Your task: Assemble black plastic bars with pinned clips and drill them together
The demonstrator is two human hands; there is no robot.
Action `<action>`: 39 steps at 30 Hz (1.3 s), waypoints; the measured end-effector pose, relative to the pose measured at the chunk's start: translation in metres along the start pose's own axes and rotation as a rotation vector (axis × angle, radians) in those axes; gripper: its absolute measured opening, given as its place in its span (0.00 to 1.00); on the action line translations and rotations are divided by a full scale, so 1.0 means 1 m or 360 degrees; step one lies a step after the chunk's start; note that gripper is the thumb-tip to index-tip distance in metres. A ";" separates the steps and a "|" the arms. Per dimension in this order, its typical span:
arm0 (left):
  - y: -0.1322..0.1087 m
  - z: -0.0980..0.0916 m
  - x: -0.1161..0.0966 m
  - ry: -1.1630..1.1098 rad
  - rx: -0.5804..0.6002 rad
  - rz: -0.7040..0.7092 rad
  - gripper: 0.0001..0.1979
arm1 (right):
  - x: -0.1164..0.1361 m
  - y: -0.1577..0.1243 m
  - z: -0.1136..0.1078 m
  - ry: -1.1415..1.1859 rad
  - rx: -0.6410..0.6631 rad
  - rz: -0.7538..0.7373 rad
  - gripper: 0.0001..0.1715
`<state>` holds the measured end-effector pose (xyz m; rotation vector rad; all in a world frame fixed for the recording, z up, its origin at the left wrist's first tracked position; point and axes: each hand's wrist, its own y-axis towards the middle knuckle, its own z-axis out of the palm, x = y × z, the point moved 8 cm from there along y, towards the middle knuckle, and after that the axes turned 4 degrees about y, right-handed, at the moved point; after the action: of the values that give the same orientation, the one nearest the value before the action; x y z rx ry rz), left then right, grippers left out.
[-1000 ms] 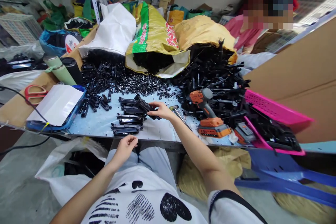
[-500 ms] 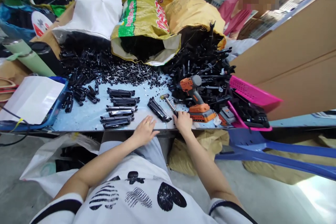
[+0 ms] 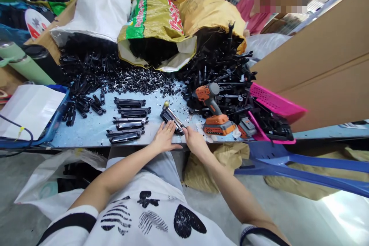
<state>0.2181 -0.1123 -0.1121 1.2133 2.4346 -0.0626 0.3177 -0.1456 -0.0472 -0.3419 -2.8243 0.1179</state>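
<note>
My right hand (image 3: pixel 195 138) is closed around the grip of a small hammer (image 3: pixel 173 116) with a shiny metal shaft and a yellowish head. The hammer lies slantwise over a black folding bracket-like part (image 3: pixel 165 117) on the table. Across the near side of that part rests my left hand (image 3: pixel 165 136), fingers stretched out and thumb apart; it partly hides the part. Left of it, several similar black parts (image 3: pixel 130 122) are lined up in a column. An orange and grey cordless driver (image 3: pixel 211 105) stands to the right of my right hand.
Heaps of black pieces (image 3: pixel 86 69) and loose pins (image 3: pixel 141 80) spill from sacks (image 3: pixel 155 15) at the back. A pink basket (image 3: pixel 279 103) stands right, a blue tray (image 3: pixel 65 100) left. Behind the table is a person in pink (image 3: pixel 250 11). A blue stool (image 3: pixel 271 157) is below right.
My right hand has moved left with the hammer, bringing it over the black part. The left hand has shifted right and forward onto that part.
</note>
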 end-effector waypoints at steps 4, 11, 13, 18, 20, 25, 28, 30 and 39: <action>0.002 -0.002 -0.001 -0.0023 -0.0007 0.0013 0.49 | 0.001 -0.003 -0.010 0.0010 -0.0200 0.0048 0.24; -0.010 -0.010 0.004 -0.0129 0.0022 -0.0005 0.41 | -0.031 0.007 0.005 -0.0136 0.0006 0.0137 0.23; -0.026 -0.019 0.008 -0.0244 0.0002 -0.0005 0.35 | -0.039 0.019 -0.004 -0.0232 -0.0175 0.0183 0.24; -0.085 -0.059 0.027 -0.0658 -0.0240 -0.0258 0.23 | -0.002 0.064 0.021 -0.0204 -0.0259 -0.0209 0.33; -0.111 -0.074 0.036 -0.0784 -0.0327 -0.0416 0.20 | 0.017 0.080 0.042 -0.0079 -0.0044 -0.0315 0.39; -0.178 -0.065 0.070 -0.1377 -0.0449 -0.1064 0.14 | 0.100 0.096 0.034 0.0364 0.0114 -0.0861 0.46; -0.216 -0.033 0.086 -0.1934 -0.0531 -0.1616 0.20 | 0.171 0.109 0.035 0.0519 0.0382 -0.1186 0.47; -0.228 -0.016 0.085 -0.2312 -0.0569 -0.1863 0.24 | 0.208 0.134 0.039 0.0545 0.0364 -0.1184 0.47; -0.220 -0.034 0.084 -0.2546 -0.1340 -0.1951 0.26 | 0.235 0.155 0.110 0.0395 0.0958 -0.0728 0.50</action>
<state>-0.0083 -0.1773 -0.1450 -0.6877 1.0552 -0.2111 0.1010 0.0572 -0.1049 0.3907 -2.3952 0.7396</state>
